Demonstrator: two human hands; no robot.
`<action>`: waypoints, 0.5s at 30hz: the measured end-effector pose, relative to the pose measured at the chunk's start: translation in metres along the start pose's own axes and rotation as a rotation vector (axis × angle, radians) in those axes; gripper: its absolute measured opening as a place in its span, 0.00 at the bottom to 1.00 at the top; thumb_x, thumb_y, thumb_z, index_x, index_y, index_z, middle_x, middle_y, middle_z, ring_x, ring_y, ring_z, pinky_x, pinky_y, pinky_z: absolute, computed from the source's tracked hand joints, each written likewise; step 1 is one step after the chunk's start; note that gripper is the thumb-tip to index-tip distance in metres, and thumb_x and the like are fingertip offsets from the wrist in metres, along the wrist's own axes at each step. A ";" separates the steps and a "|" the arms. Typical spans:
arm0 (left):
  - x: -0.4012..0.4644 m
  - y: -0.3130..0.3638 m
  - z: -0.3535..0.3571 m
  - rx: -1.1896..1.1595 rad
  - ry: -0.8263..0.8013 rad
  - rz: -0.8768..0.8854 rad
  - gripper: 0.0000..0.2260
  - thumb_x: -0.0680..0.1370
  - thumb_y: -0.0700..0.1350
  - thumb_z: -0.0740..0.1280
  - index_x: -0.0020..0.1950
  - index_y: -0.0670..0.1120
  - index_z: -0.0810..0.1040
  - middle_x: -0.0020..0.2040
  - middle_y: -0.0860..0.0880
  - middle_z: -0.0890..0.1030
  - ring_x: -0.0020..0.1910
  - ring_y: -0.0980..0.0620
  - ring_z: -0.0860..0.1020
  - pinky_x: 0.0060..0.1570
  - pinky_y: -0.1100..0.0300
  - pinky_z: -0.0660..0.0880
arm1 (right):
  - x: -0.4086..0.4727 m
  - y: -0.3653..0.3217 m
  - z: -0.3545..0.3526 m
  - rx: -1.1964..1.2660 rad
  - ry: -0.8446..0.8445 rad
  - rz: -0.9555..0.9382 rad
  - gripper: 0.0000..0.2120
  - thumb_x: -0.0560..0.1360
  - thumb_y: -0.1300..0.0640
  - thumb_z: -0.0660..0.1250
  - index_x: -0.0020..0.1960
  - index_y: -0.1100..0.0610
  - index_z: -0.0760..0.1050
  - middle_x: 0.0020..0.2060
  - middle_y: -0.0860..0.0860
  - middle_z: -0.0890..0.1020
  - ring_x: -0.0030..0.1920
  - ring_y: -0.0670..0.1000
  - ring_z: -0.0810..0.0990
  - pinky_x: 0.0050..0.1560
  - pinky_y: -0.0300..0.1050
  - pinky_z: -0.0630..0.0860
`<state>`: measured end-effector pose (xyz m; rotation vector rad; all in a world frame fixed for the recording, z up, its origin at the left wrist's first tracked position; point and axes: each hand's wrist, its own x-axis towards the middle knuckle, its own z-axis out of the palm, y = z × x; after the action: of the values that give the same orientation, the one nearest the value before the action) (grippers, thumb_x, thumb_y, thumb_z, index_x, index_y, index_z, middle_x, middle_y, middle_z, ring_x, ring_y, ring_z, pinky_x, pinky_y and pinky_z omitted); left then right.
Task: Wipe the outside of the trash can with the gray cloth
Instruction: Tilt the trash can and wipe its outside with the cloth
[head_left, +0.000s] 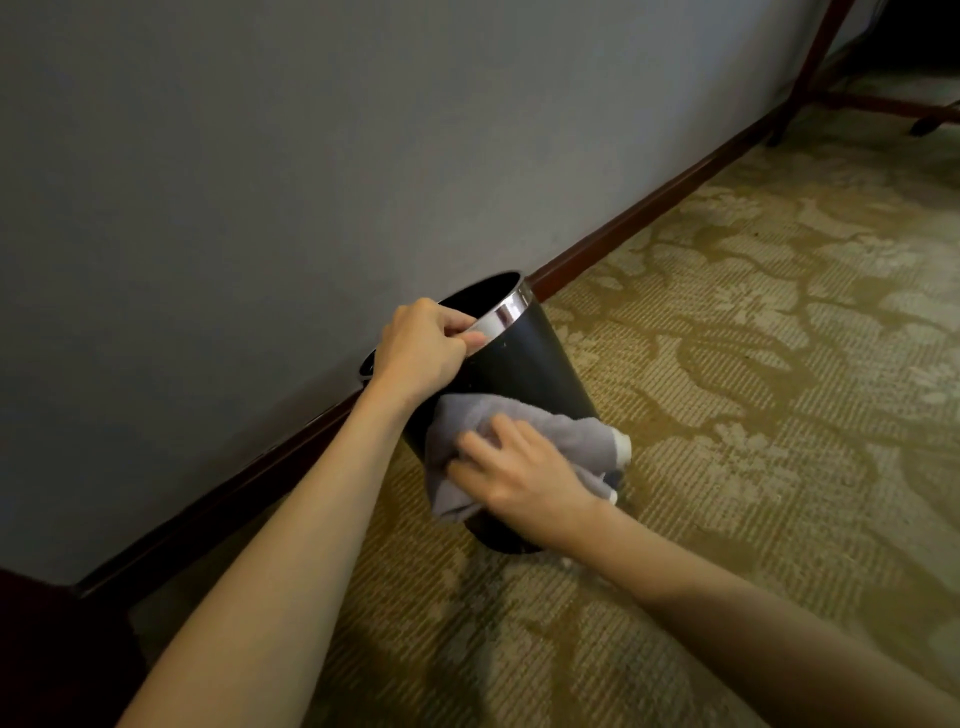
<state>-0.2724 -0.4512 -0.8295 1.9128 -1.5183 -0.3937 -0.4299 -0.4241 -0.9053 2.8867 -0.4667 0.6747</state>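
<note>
Mid-wipe, by the look of it. Left hand (422, 347) gripping the can (524, 364) by its chrome rim, fingers hooked inside and thumb outside, tipping it toward the wall. Right hand (519, 478) pressing the cloth (571, 434) onto the lower side wall, fingers spread over the bunched fabric.

Next up, probably: sweeping toward the rim, then turning the can for the far side, hidden here.

Can itself: black, tapered, shiny band on top, a few pale specks on the wall. Sitting tilted on patterned carpet (753, 364), just beside the baseboard (639, 210).
</note>
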 end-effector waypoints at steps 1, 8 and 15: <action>0.001 -0.002 -0.002 -0.007 -0.017 -0.007 0.05 0.70 0.53 0.69 0.35 0.54 0.81 0.34 0.52 0.83 0.42 0.50 0.82 0.47 0.51 0.79 | -0.001 0.007 -0.003 0.018 0.035 0.021 0.07 0.77 0.60 0.61 0.47 0.57 0.79 0.44 0.55 0.79 0.39 0.55 0.73 0.36 0.51 0.72; 0.001 -0.020 -0.014 -0.101 -0.022 -0.085 0.06 0.74 0.46 0.72 0.48 0.55 0.86 0.41 0.54 0.85 0.46 0.54 0.82 0.52 0.55 0.78 | -0.015 0.084 -0.011 0.112 0.238 0.575 0.13 0.70 0.67 0.64 0.51 0.57 0.80 0.49 0.55 0.73 0.49 0.57 0.69 0.46 0.52 0.72; -0.003 -0.032 -0.021 -0.147 -0.022 -0.075 0.07 0.75 0.44 0.71 0.51 0.52 0.86 0.39 0.61 0.83 0.44 0.62 0.80 0.46 0.63 0.72 | -0.030 0.044 0.012 0.125 0.237 0.576 0.16 0.69 0.65 0.65 0.56 0.61 0.76 0.51 0.59 0.73 0.46 0.61 0.72 0.44 0.59 0.75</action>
<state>-0.2370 -0.4383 -0.8350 1.8588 -1.3941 -0.5464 -0.4650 -0.4605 -0.9269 2.7233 -1.2781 1.1400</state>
